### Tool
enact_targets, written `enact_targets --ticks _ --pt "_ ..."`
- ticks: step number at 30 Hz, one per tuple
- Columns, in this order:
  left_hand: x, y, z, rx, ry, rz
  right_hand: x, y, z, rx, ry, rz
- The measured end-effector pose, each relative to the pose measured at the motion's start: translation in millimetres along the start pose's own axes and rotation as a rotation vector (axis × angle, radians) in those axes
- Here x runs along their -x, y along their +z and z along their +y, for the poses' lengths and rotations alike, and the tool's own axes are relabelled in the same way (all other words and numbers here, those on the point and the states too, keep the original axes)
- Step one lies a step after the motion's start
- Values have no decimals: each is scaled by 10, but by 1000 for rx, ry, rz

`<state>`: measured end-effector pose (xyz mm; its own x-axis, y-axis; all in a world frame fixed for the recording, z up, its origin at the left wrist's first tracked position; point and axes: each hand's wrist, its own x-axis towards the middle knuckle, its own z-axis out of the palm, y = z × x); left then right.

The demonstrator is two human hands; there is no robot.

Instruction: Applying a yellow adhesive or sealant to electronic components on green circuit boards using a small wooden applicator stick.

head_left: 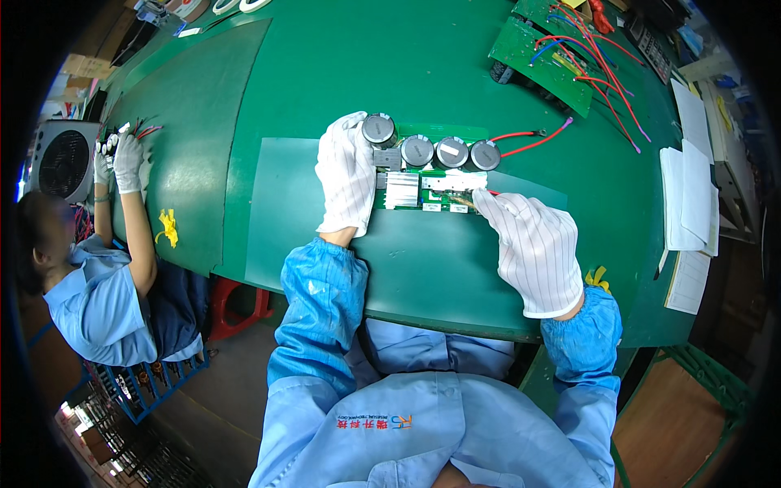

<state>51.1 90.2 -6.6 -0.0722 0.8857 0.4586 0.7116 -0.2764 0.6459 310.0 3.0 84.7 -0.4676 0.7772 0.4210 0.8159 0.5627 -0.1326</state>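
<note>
A green circuit board point(429, 198) lies on the mat in front of me, with a row of several black round capacitors point(417, 151) along its far side. A silver finned heat sink point(402, 190) sits on its near half, beside white parts. My left hand point(345, 175), in a white striped glove, is closed round the board's left end, next to the leftmost capacitor. At the board's right end my right hand point(533, 248), gloved alike, has its fingers pinched together by the white parts. A thin reddish piece shows at those fingertips; its kind I cannot make out. Two red wires point(533, 146) run off the board's far right.
More green boards point(537, 65) with red and blue wires lie at the far right. Papers point(687, 199) rest along the right edge. Left of me a co-worker point(106, 285) in white gloves handles wired parts near a black fan point(65, 160). A yellow scrap point(167, 228) lies between us.
</note>
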Motion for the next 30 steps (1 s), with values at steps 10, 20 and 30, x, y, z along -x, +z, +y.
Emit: enact_targets --ticks 10,20,30 --pt "7 -9 27 14 -30 5 -3 -14 -28 -9 8 1" --pt "-30 -64 141 72 -54 -1 63 32 29 -105 9 -21" --pt "-27 -131 181 58 117 72 156 49 338 -722 219 27"
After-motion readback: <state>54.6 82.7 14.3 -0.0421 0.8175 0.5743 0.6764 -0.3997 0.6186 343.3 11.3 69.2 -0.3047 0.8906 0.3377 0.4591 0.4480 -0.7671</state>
